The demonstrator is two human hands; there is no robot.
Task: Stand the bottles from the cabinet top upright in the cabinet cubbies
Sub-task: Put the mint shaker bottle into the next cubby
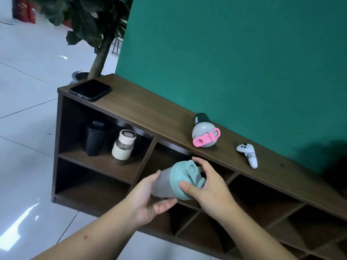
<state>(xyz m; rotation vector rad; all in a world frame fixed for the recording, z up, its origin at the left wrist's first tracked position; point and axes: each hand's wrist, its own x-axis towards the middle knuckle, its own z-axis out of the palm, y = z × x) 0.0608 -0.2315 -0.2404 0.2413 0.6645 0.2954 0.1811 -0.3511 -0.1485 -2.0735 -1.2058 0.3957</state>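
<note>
A grey bottle with a teal lid (165, 184) lies tilted in front of the middle upper cubby, held in both hands. My left hand (150, 201) cups its grey body from below. My right hand (206, 188) grips the teal lid end. On the cabinet top (142, 111) a bottle with a pink strap lid (203, 133) lies on its side by the green wall. The upper left cubby holds a cream bottle (124, 147) and a dark bottle (94, 139), both upright.
A black phone (90, 90) lies on the left end of the cabinet top. A white handheld controller (247, 154) rests on the top to the right. A potted plant (97, 59) stands behind the cabinet's left end. Several lower cubbies run to the right.
</note>
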